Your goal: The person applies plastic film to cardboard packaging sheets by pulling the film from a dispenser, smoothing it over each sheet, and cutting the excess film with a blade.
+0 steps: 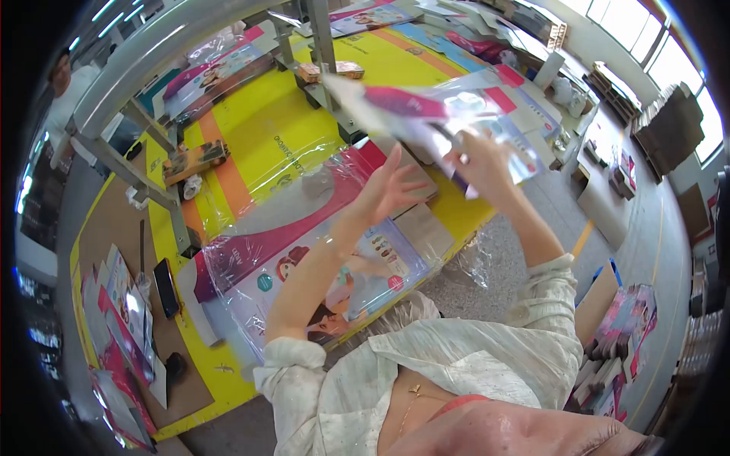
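Observation:
A printed pink and white sheet of card (403, 110), blurred by motion, is in my right hand (483, 163), whose fingers are closed on its near edge. My left hand (386, 186) has its fingers spread and holds nothing. Beneath my left forearm lies a large printed package (258, 251) in pink and white, with clear plastic film over it. Loose film (475, 262) hangs past the table's near edge, to the right of the package.
A metal frame (125, 163) rises from the yellow table (266, 144). A phone (165, 289) and printed cards (125, 304) lie at the left. More printed sheets (487, 87) lie at the back right. Boxes (623, 311) stand on the floor. Another person (68, 99) stands far left.

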Tool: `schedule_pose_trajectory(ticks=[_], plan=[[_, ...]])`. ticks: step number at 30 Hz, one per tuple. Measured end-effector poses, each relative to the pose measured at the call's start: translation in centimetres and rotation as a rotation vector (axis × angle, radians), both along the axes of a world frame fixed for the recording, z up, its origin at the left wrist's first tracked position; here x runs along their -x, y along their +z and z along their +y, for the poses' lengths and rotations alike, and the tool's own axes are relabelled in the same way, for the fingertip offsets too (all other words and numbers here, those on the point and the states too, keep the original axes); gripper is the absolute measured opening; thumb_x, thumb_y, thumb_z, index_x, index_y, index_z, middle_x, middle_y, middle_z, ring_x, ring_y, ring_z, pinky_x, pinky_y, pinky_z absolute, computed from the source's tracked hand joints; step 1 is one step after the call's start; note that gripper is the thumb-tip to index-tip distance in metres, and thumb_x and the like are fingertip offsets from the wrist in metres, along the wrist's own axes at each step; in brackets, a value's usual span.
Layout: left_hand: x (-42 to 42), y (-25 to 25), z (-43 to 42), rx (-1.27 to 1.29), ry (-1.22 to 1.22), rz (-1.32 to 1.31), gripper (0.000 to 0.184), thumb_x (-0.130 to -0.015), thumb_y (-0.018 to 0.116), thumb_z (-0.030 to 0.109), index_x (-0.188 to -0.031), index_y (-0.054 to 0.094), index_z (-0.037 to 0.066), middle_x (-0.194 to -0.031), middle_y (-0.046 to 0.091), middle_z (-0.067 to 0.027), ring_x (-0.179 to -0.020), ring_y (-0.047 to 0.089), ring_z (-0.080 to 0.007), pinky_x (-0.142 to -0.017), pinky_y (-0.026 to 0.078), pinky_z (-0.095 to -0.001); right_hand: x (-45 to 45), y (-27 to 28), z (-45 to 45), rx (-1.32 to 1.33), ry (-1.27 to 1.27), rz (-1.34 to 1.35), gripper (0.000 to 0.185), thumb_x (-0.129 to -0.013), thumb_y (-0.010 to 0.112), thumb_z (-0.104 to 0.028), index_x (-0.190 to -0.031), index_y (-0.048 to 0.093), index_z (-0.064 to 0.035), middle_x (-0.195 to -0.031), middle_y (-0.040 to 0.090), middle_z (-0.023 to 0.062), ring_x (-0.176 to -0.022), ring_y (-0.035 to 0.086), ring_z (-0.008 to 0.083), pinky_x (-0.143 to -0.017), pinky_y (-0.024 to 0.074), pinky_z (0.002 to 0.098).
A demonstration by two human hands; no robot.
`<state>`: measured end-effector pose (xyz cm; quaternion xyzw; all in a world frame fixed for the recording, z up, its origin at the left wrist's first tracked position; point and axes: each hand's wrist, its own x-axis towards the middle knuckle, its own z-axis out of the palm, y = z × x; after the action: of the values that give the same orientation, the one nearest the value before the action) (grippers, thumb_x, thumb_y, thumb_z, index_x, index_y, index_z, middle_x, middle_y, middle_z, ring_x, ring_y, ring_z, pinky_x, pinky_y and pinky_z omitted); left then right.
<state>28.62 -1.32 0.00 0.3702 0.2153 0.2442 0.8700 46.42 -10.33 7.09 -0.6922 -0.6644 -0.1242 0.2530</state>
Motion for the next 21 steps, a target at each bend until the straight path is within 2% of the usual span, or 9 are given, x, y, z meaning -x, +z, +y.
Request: schedule_pose_trajectory(ticks=[2,4,6,9,12,14,17,19,21], plan=[[-2.0,-0.9,0.4,0.149,0.071,-0.120,0.063,-0.085,0.055,0.041,-0.126,0.035,-0.003,-0.113,0.050,-0.0176,-0.098,0.055,-0.0302,-0.078,0.050,-0.0409,3.0,-0.2,-1.8,0.140,0.076,0.178,0.018,-0.074,0.064,-0.016,-0.089,0.060,-0.0060,-0.069,0.063,0.0046,-0.059,0.056,0.0161,-0.054,0.0431,0.0250],[-2.4,-3.5,0.7,0.160,0.205,-0.027,0.056,-0.086,0.056,0.036,-0.123,0.038,-0.002,-0.108,0.053,-0.0156,-0.094,0.057,-0.0284,-0.076,0.051,-0.0395,3.3,-0.7,-2.4,0.303,0.152,0.564,0.014,-0.075,0.064,-0.015,-0.086,0.061,-0.0058,-0.070,0.062,0.0034,-0.058,0.053,0.0124,-0.053,0.0414,0.0232],[-1.3,-6.5,1.0,-0.005,0.297,0.069,0.038,-0.084,0.054,0.016,-0.119,0.044,0.004,-0.102,0.055,-0.0142,-0.088,0.057,-0.0240,-0.073,0.050,-0.0326,2.0,-1.5,-2.3,0.425,0.156,1.024,0.006,-0.074,0.060,-0.011,-0.074,0.061,-0.0059,-0.068,0.058,0.0020,-0.059,0.051,0.0136,-0.056,0.0407,0.0250],[3.7,-2.1,1.1,0.055,0.310,0.151,0.044,-0.082,0.039,-0.004,-0.124,0.043,0.004,-0.112,0.055,-0.0116,-0.094,0.055,-0.0187,-0.086,0.043,-0.0288,-6.6,-7.7,-1.4,0.039,0.007,0.821,0.012,-0.079,0.057,-0.014,-0.084,0.060,-0.0039,-0.083,0.058,0.0051,-0.069,0.053,0.0133,-0.062,0.0433,0.0266],[10.9,3.4,-0.4,-0.243,0.450,0.271,0.055,-0.082,0.049,-0.003,-0.134,0.038,0.010,-0.119,0.055,-0.0091,-0.093,0.054,-0.0123,-0.085,0.041,-0.0253,-10.7,-7.7,-2.9,-0.085,-0.314,0.591,0.033,-0.082,0.061,-0.031,-0.087,0.052,0.0000,-0.085,0.055,0.0105,-0.070,0.052,0.0212,-0.065,0.0435,0.0322],[16.9,4.0,-0.4,-0.429,0.417,0.138,0.058,-0.082,0.050,-0.003,-0.136,0.036,0.012,-0.120,0.055,-0.0072,-0.092,0.054,-0.0108,-0.084,0.041,-0.0241,-13.3,-10.0,-3.1,-0.065,-0.319,0.453,0.035,-0.081,0.062,-0.031,-0.085,0.050,0.0010,-0.081,0.052,0.0128,-0.069,0.050,0.0222,-0.066,0.0423,0.0308],[24.0,6.2,-4.0,-0.388,0.544,0.108,0.054,-0.083,0.050,-0.002,-0.134,0.039,0.014,-0.119,0.056,-0.0087,-0.095,0.058,-0.0125,-0.079,0.044,-0.0216,-7.2,-7.7,-4.5,0.045,-0.111,1.149,0.018,-0.082,0.064,-0.020,-0.082,0.053,-0.0055,-0.078,0.050,0.0004,-0.072,0.046,0.0106,-0.066,0.0383,0.0228],[27.7,5.7,-6.2,-0.365,0.685,0.169,0.052,-0.085,0.045,-0.002,-0.135,0.036,0.010,-0.123,0.053,-0.0084,-0.096,0.058,-0.0127,-0.080,0.044,-0.0211,-6.1,-8.5,-4.1,0.136,0.034,1.400,0.012,-0.083,0.062,-0.011,-0.078,0.051,-0.0088,-0.075,0.048,-0.0043,-0.070,0.043,0.0060,-0.066,0.0352,0.0184],[31.3,4.4,-8.1,-0.398,0.721,0.243,0.052,-0.086,0.043,-0.002,-0.136,0.033,0.006,-0.127,0.050,-0.0091,-0.100,0.055,-0.0134,-0.084,0.042,-0.0211,-3.3,-8.7,-3.8,0.019,0.190,1.403,0.016,-0.081,0.062,-0.006,-0.075,0.048,-0.0103,-0.073,0.046,-0.0057,-0.068,0.041,0.0053,-0.066,0.0337,0.0172]])
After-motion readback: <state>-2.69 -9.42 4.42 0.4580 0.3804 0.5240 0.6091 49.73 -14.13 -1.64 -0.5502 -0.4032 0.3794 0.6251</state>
